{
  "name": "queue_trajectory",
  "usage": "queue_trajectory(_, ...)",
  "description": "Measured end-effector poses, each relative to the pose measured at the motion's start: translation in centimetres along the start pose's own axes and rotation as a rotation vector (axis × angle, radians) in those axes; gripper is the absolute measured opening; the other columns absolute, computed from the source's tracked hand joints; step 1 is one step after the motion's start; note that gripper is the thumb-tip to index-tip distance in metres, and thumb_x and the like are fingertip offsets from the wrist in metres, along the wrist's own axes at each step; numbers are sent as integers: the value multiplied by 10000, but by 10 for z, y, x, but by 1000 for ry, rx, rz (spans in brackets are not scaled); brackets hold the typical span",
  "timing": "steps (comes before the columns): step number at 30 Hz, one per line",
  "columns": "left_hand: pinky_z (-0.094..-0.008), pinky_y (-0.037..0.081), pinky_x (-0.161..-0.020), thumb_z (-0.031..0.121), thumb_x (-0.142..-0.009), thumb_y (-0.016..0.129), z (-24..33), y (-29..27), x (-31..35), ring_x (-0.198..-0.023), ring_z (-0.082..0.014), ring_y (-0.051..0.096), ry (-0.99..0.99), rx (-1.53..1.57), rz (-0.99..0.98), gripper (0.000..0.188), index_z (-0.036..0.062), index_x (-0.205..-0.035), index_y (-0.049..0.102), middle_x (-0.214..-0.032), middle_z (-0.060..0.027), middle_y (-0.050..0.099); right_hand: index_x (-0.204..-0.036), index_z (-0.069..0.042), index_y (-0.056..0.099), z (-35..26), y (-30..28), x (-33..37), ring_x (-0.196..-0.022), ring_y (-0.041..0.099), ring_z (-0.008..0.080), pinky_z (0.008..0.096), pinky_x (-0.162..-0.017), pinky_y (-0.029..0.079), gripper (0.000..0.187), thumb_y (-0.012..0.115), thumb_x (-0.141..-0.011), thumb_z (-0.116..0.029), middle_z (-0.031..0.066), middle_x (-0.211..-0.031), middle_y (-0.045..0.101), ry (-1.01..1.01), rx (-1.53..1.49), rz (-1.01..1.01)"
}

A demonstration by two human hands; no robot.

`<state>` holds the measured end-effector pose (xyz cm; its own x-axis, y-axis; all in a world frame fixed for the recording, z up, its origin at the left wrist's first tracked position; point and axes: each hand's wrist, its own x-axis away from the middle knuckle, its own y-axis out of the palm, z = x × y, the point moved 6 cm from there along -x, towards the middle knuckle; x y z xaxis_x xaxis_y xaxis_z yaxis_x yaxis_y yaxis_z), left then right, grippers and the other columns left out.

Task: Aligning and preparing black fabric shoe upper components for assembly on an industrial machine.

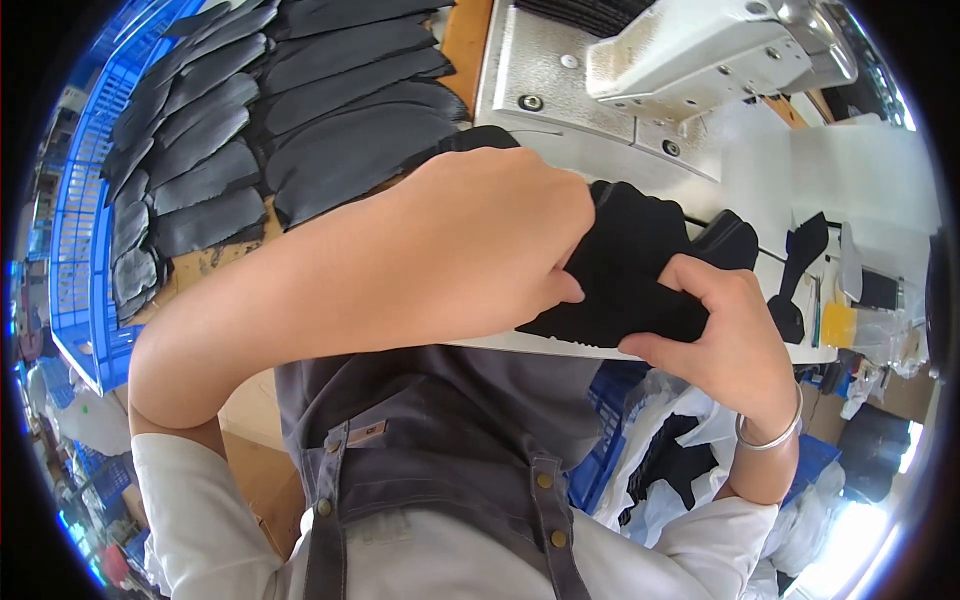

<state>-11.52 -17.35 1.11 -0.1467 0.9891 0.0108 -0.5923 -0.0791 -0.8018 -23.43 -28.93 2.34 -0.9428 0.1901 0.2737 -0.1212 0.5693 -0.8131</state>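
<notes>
A black fabric piece (625, 255) with a wavy edge lies across the white sewing-machine table, between my two hands. My left hand (510, 235) reaches over from the left with its back up and is closed at the left end of the fabric. Its thumb shows against the cloth, while the other fingertips are hidden. On the right end, my right hand (725, 325) pinches the fabric, thumb at the near edge and bent index finger on top. A silver bangle (775, 438) circles that wrist.
Beyond my hands stands a white sewing machine (700, 60) on its metal plate (570, 60). Overlapping dark cut pieces (360, 140) fill the left side by a blue plastic crate (85, 200). A narrow black piece (800, 265) lies at right. Below the table sits a white plastic bag (625, 440).
</notes>
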Motion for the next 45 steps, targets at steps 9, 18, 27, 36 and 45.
queue_trajectory(9, -403, 449, -707, 278, -801, 716, 8, -4, -1, -795, -316, 608, -60, 64, -122, 289, 25, -842, 584, -758, -122, 631, -758, 10, 537, -2, -2, -1, -583, 544, 391, 347, -531, 429, 366, 829, -614, -157, 200, -622, 537, 16, -18, 18)
queue_trajectory(18, -407, 543, -715, 155, -699, 767, 17, 3, -7, -855, -345, 679, 86, 95, 18, 271, -46, -856, 676, -871, -203, 672, -751, 1, 521, 1, 3, 1, -589, 558, 385, 358, -538, 438, 365, 831, -612, -131, 191, -632, 546, 51, -94, 28)
queue_trajectory(27, -403, 453, -622, 191, -778, 711, 9, 4, -8, -714, -330, 610, 17, 55, -160, 247, -11, -715, 583, -689, -136, 593, -774, 3, 518, 3, 3, 3, -588, 549, 392, 360, -532, 433, 385, 838, -614, -141, 194, -644, 549, -31, -34, 64)
queue_trajectory(36, -408, 461, -635, 196, -786, 711, 9, 2, -7, -709, -331, 611, 26, 57, -132, 227, 3, -728, 606, -680, -130, 607, -779, 9, 515, 2, 1, 2, -583, 515, 397, 355, -527, 426, 398, 842, -610, -143, 196, -654, 544, -14, -60, 47)
queue_trajectory(45, -410, 457, -667, 211, -801, 706, 10, 7, 4, -808, -331, 602, 9, -15, -168, 243, 7, -766, 580, -832, -132, 611, -783, 13, 523, -1, 0, 4, -602, 553, 396, 358, -537, 440, 380, 831, -624, -142, 200, -663, 558, -21, -58, 53)
